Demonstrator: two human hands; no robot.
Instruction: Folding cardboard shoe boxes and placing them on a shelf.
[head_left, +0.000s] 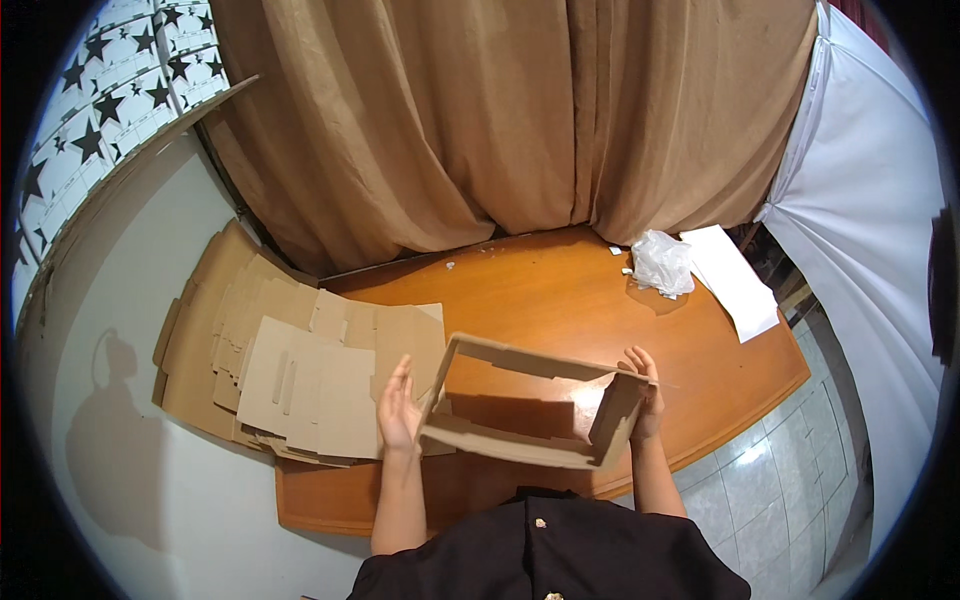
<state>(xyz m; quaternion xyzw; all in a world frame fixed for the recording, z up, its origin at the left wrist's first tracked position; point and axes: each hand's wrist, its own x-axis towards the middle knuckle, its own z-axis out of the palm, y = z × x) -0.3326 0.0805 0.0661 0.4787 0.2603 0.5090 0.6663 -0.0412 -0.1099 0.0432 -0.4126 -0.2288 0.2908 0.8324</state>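
Note:
An open cardboard box frame (pixel 510 446), with four walls and no bottom or top that I can see, is held tilted above the near part of the table. My left hand (pixel 400 412) presses against its left wall, palm inward and fingers pointing up. On the opposite side my right hand (pixel 649 395) holds the right wall, its fingertips showing over the upper corner and part of the hand hidden behind the cardboard. Through the frame the wooden tabletop and a dark shadow show.
A heap of flat cut cardboard sheets (pixel 305 385) covers the left of the brown wooden table (pixel 540 275). At the far right lie a crumpled clear plastic bag (pixel 661 264) and a white sheet (pixel 732 283). A brown curtain (pixel 480 110) hangs along the back.

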